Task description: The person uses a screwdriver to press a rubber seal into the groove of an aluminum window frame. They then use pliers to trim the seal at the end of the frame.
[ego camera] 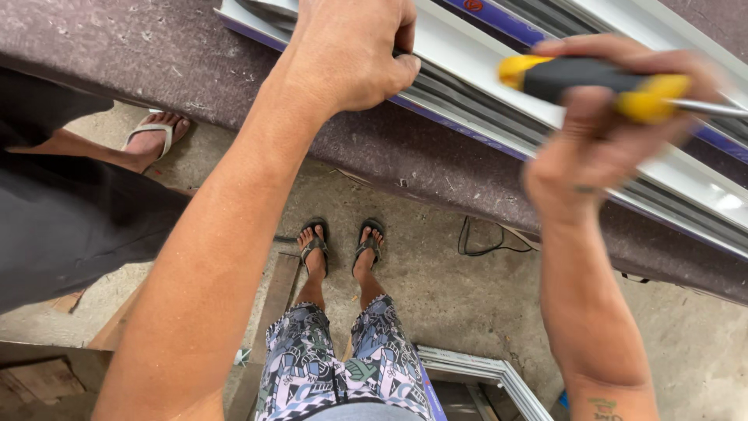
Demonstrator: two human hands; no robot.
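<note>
My left hand (354,51) grips the near edge of a long white aluminium frame profile (475,58) that lies across a dark felt-covered workbench (156,54). My right hand (604,129) holds a screwdriver with a yellow and black handle (592,78). Its metal shaft points right, just above the profile. The tip is out of view past the right edge.
Below are my own legs in patterned shorts and flip-flops (343,242) on a concrete floor. Another person's dark clothing and sandalled foot (152,140) are at the left. A black cable (483,238) hangs under the bench. Another white frame piece (483,374) lies on the floor.
</note>
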